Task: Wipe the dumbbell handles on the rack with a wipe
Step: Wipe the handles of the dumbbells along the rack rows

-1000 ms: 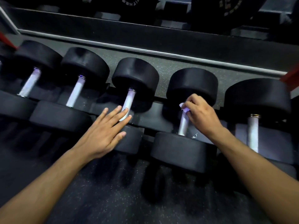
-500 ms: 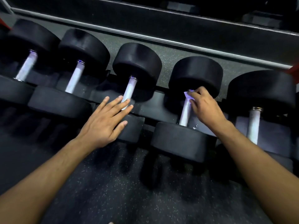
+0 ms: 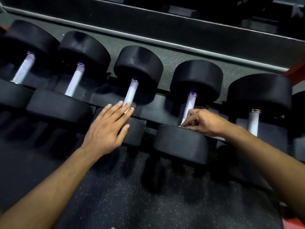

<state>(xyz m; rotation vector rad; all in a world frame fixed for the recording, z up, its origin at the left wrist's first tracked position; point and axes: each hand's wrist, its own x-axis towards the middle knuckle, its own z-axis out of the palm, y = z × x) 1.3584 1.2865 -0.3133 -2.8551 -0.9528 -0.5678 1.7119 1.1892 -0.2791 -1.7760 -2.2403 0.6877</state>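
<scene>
Several black dumbbells with pale metal handles lie side by side on a dark rack (image 3: 158, 111). My right hand (image 3: 203, 122) is closed around the near end of the fourth dumbbell's handle (image 3: 190, 103), just above its near head (image 3: 181, 144). A sliver of pale wipe (image 3: 189, 124) shows between the fingers; most of it is hidden. My left hand (image 3: 107, 129) lies flat with fingers spread on the near head (image 3: 136, 131) of the third dumbbell, fingertips touching the bottom of its handle (image 3: 131, 94).
A fifth dumbbell (image 3: 259, 96) sits to the right, two more (image 3: 77, 63) to the left. A grey rail (image 3: 165, 41) runs behind the row. Speckled black rubber floor (image 3: 132, 195) lies below. Red frame parts (image 3: 295, 72) show at the right edge.
My right hand with the wipe has slid down the fourth handle from its far end to its near end. My left hand has stayed on the third dumbbell. The view has shifted slightly.
</scene>
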